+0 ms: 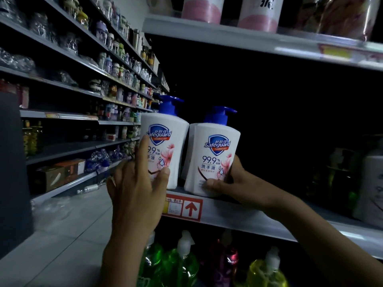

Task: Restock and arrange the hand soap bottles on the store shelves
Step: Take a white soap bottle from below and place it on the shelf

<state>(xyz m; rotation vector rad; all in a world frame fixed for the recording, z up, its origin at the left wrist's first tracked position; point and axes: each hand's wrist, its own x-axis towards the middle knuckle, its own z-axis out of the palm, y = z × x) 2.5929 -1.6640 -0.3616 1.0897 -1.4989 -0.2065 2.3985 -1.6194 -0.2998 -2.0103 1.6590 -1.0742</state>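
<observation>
Dim shelf (238, 214) carries only two bottles: left hand (134, 189) grips the left bottle (165, 141), right hand (234, 183) the right bottle (213, 154); most restocking seems left.

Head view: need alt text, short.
The left hand and right hand each hold a white, blue-pump Safeguard hand soap bottle, left bottle and right bottle, at the front edge of a dim store shelf. Below stand green pump bottles and a yellow pump bottle.
</observation>
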